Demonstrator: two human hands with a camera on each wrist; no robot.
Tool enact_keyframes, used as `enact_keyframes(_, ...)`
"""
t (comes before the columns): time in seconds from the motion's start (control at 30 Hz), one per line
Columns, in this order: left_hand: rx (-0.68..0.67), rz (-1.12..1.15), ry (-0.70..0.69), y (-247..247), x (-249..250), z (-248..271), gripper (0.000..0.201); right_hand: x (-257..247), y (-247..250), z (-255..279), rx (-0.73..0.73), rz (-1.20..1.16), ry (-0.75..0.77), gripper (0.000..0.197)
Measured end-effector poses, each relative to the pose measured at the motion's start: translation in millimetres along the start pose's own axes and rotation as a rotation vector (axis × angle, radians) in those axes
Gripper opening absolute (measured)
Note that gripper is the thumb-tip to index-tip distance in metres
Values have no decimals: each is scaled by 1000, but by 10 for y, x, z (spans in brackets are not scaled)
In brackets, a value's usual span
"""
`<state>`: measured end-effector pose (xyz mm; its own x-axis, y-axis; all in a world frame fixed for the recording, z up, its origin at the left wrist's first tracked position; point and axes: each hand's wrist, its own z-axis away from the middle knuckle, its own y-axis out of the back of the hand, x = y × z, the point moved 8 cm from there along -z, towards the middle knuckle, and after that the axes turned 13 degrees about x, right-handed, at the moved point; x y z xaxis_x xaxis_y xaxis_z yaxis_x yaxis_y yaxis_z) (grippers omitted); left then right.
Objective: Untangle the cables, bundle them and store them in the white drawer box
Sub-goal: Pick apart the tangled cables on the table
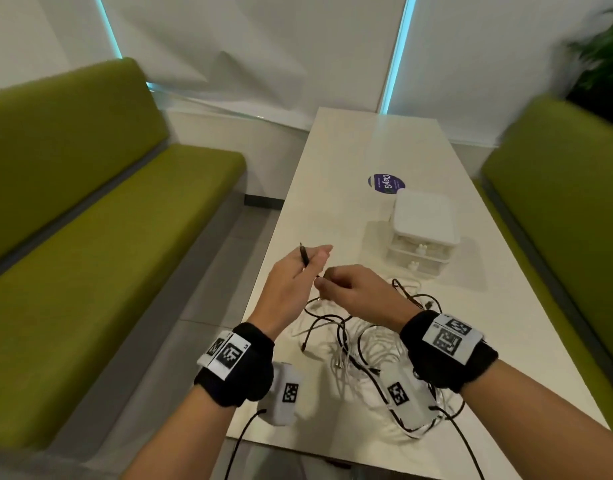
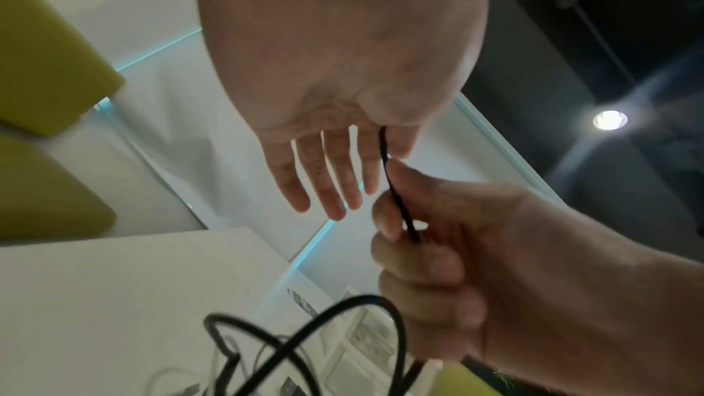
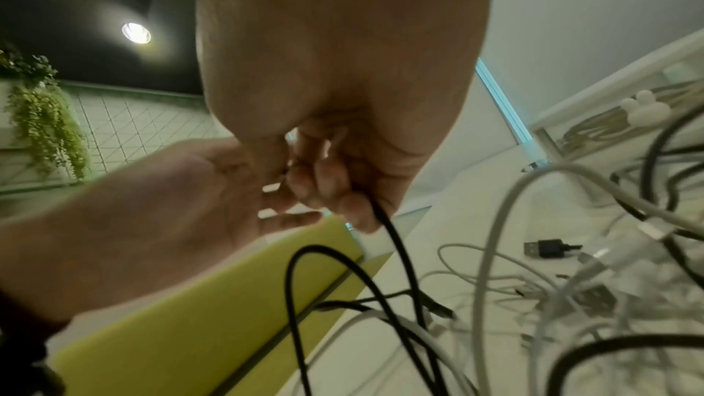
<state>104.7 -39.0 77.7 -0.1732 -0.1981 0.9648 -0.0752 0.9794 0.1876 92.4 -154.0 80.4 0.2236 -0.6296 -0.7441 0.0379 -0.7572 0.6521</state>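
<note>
A tangle of black and white cables (image 1: 353, 344) lies on the white table (image 1: 367, 150) under my wrists. My left hand (image 1: 298, 271) is raised over the table's left edge with its fingers (image 2: 331, 179) straight. Its thumb pins the end of a black cable (image 1: 304, 255) against the index side. My right hand (image 1: 350, 289), just to the right and touching it, is curled round the same black cable (image 3: 396, 252), which hangs down into the tangle. The white drawer box (image 1: 424, 216) stands behind the hands to the right, its two drawers pushed in. Bundled cables show through a drawer front (image 3: 609, 119).
Green benches run along both sides, the left bench (image 1: 107, 237) and the right bench (image 1: 558, 202). A purple round sticker (image 1: 386, 182) lies beyond the box. A loose black USB plug (image 3: 544, 247) rests on the table. A plant (image 1: 606, 64) stands at the back right.
</note>
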Motion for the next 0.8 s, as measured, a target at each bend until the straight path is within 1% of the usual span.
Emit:
enact_keyframes(0.07, 16, -9, -27, 58, 51, 10, 31, 104, -87, 16, -75, -9, -55, 48)
enact_keyframes(0.13, -3, -5, -30, 65, 117, 0, 40, 174, -120, 16, -130, -19, -81, 54)
enact_keyframes(0.2, -30, 25, -15, 34, 167, -38, 50, 246, -144, 2, -174, -21, -99, 56)
enact_keyframes(0.23, -54, 53, -2, 0, 207, -59, 51, 267, -141, -11, -187, -29, -106, 56)
enact_keyframes(0.33, -115, 111, 39, -131, 362, -145, 48, 275, -111, -30, -221, -83, -125, 56)
enact_keyframes(0.43, -160, 80, 41, -230, 599, -290, 45, 297, -72, -34, -268, -17, -116, 52)
enact_keyframes(0.5, -191, 50, 17, -256, 787, -399, 44, 294, -11, -45, -231, 4, -90, 51)
enact_keyframes(0.53, -202, 25, -17, -267, 873, -444, 44, 287, 27, -55, -201, -2, -74, 51)
enact_keyframes(0.6, -216, -45, -95, -311, 1007, -485, 45, 286, 86, -77, -166, -7, -63, 51)
enact_keyframes(0.67, -240, -170, -155, -401, 1034, -453, 48, 321, 125, -73, -157, 2, -79, 51)
enact_keyframes(0.7, -260, -281, -190, -458, 998, -431, 49, 350, 150, -77, -138, 6, -88, 51)
enact_keyframes(0.8, -359, -696, -330, -604, 733, -342, 44, 409, 284, -116, -2, -57, -110, 46)
